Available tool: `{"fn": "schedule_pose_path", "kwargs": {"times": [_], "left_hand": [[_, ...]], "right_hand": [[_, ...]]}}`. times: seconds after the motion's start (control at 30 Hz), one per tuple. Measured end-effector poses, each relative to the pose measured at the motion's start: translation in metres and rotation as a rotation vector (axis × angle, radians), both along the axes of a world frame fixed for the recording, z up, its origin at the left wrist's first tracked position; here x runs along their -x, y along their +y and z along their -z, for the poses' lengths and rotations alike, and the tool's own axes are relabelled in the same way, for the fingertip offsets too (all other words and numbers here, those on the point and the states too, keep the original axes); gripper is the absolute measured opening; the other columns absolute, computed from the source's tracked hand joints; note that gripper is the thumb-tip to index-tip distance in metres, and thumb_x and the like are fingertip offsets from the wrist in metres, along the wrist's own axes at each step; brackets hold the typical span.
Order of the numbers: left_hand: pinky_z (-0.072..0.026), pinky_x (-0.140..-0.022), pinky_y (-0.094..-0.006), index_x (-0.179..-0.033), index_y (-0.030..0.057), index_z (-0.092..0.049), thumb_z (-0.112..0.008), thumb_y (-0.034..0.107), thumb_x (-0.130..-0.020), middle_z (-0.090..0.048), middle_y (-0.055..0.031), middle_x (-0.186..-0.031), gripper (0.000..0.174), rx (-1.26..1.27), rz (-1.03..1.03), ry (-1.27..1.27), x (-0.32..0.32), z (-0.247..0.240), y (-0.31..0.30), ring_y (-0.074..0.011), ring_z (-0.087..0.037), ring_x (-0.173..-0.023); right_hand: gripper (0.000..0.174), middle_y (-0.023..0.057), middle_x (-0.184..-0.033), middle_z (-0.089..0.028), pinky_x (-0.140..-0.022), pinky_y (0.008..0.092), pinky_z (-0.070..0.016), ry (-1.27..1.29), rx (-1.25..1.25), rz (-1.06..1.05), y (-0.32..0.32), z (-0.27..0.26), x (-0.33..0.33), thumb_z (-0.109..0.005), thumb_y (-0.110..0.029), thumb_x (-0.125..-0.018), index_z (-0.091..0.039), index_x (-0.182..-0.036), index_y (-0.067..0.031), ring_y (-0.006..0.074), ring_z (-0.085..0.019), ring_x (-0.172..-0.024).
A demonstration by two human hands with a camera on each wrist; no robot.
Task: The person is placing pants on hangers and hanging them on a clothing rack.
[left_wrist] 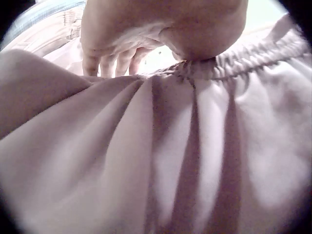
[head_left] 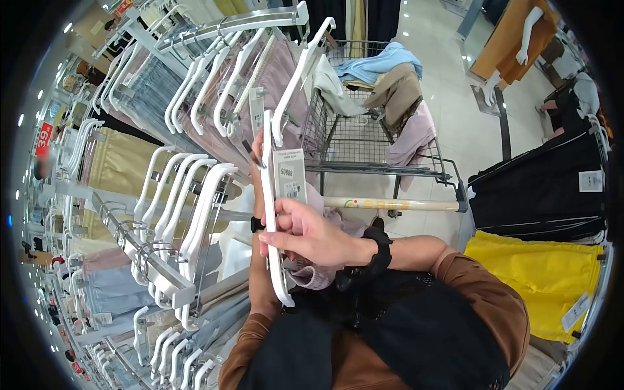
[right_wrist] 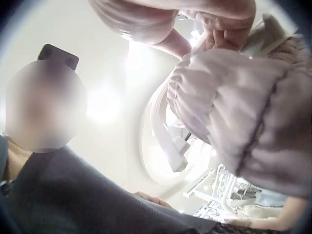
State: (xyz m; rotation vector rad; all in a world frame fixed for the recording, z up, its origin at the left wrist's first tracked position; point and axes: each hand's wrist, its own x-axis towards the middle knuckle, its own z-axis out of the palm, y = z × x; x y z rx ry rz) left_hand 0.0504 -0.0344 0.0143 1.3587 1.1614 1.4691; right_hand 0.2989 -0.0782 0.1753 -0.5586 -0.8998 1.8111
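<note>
In the head view my right hand (head_left: 309,235) pinches a white hanger (head_left: 272,260) between thumb and fingers. My left hand (head_left: 258,151) is at the hanger's far part, largely hidden behind it. A paper tag (head_left: 289,174) hangs beside the hanger, with a pale pink garment (head_left: 313,276) below. The left wrist view shows my left hand (left_wrist: 165,24) gripping the gathered waistband of the garment (left_wrist: 185,141). Seen from the right wrist, the gathered cloth (right_wrist: 234,105) lies close under my right hand (right_wrist: 219,24), and the hanger's end (right_wrist: 173,151) sticks out.
Racks of white hangers (head_left: 195,227) and clothes stand at the left. Ahead is a wire shopping cart (head_left: 351,130) with blue, brown and pink clothes. Black trousers (head_left: 539,188) and a yellow garment (head_left: 533,279) hang at the right. Another person (right_wrist: 87,195) appears in the right wrist view.
</note>
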Motion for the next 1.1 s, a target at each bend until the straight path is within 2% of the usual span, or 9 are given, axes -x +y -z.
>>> {"fn": "schedule_pose_path", "kwargs": {"times": [0.23, 0.33, 0.5, 0.73, 0.8, 0.93, 0.97, 1.03, 1.1], "left_hand": [[-0.0471, -0.078, -0.0294, -0.102, -0.0024, -0.056, -0.048, 0.027, -0.101, -0.058, -0.0065, -0.092, 0.030, 0.067, 0.067, -0.009, -0.037, 0.022, 0.051, -0.0148, -0.057, -0.084], [-0.0471, -0.078, -0.0297, -0.103, -0.0025, -0.057, -0.047, 0.027, -0.101, -0.059, -0.0069, -0.093, 0.031, 0.078, 0.096, -0.007, -0.073, 0.019, 0.106, -0.0152, -0.057, -0.085], [-0.0472, -0.079, -0.0300, -0.104, -0.0026, -0.057, -0.047, 0.028, -0.102, -0.059, -0.0075, -0.094, 0.033, 0.091, 0.152, -0.004, -0.058, 0.037, 0.097, -0.0159, -0.057, -0.086], [-0.0473, -0.081, -0.0305, -0.105, -0.0029, -0.057, -0.046, 0.030, -0.102, -0.060, -0.0085, -0.096, 0.035, 0.140, 0.219, 0.023, -0.049, 0.060, 0.104, -0.0168, -0.058, -0.088], [-0.0473, -0.081, -0.0307, -0.106, -0.0029, -0.057, -0.045, 0.030, -0.102, -0.060, -0.0087, -0.096, 0.035, 0.163, 0.238, 0.029, -0.038, 0.073, 0.072, -0.0171, -0.058, -0.088], [-0.0474, -0.082, -0.0310, -0.107, -0.0031, -0.057, -0.045, 0.031, -0.102, -0.060, -0.0093, -0.098, 0.037, 0.212, 0.276, 0.044, -0.038, 0.086, 0.093, -0.0176, -0.058, -0.089], [-0.0474, -0.082, -0.0310, -0.107, -0.0031, -0.057, -0.045, 0.031, -0.102, -0.060, -0.0093, -0.098, 0.037, 0.218, 0.283, 0.048, -0.045, 0.070, 0.091, -0.0176, -0.058, -0.089], [-0.0472, -0.085, -0.0331, -0.114, -0.0051, -0.057, -0.042, 0.037, -0.102, -0.061, -0.0139, -0.107, 0.046, 0.185, 0.199, -0.248, -0.067, 0.024, 0.088, -0.0214, -0.059, -0.097], [-0.0442, -0.090, -0.0334, -0.118, -0.0053, -0.056, -0.047, 0.039, -0.100, -0.060, -0.0140, -0.113, 0.049, 0.206, 0.211, -0.253, -0.067, 0.028, 0.085, -0.0210, -0.056, -0.103]], "right_hand": [[0.024, 0.0046, -0.088, -0.067, -0.055, 0.0187, -0.0444, 0.023, 0.008, 0.138, 0.054, -0.024, 0.021, -0.058, -0.019, -0.097, -0.048, -0.110, -0.0016, 0.0070, -0.062, -0.069], [0.025, 0.0048, -0.087, -0.068, -0.054, 0.0191, -0.0443, 0.005, 0.052, 0.214, 0.071, -0.039, 0.026, -0.059, -0.021, -0.097, -0.049, -0.108, -0.0012, 0.0079, -0.063, -0.069], [0.031, 0.0055, -0.080, -0.064, -0.043, 0.0170, -0.0396, 0.084, -0.058, 0.289, 0.097, -0.054, 0.030, -0.061, -0.024, -0.096, -0.048, -0.106, 0.0019, 0.0101, -0.066, -0.066], [0.032, 0.0111, -0.080, -0.067, -0.041, 0.0172, -0.0405, 0.165, -0.127, 0.396, 0.129, -0.084, 0.029, -0.062, -0.024, -0.095, -0.047, -0.105, 0.0021, 0.0106, -0.065, -0.060], [0.027, 0.0124, -0.079, -0.068, -0.041, 0.0175, -0.0393, 0.148, -0.107, 0.462, 0.148, -0.092, 0.026, -0.060, -0.023, -0.095, -0.051, -0.099, 0.0020, 0.0097, -0.063, -0.057], [0.028, 0.0136, -0.075, -0.068, -0.041, 0.0181, -0.0363, 0.147, -0.200, 0.544, 0.199, -0.093, 0.017, -0.056, -0.024, -0.096, -0.058, -0.087, 0.0021, 0.0098, -0.059, -0.054], [0.030, 0.0143, -0.074, -0.068, -0.041, 0.0182, -0.0353, 0.157, -0.189, 0.585, 0.209, -0.091, 0.016, -0.054, -0.024, -0.096, -0.059, -0.083, 0.0021, 0.0103, -0.059, -0.053], [0.029, 0.0151, -0.074, -0.068, -0.042, 0.0182, -0.0350, 0.158, -0.128, 0.610, 0.227, -0.084, 0.012, -0.055, -0.023, -0.095, -0.059, -0.083, 0.0026, 0.0112, -0.059, -0.054], [0.026, 0.0159, -0.072, -0.067, -0.041, 0.0192, -0.0345, 0.191, -0.046, 0.632, 0.239, -0.075, 0.010, -0.055, -0.020, -0.093, -0.059, -0.081, 0.0029, 0.0135, -0.062, -0.056]]}}
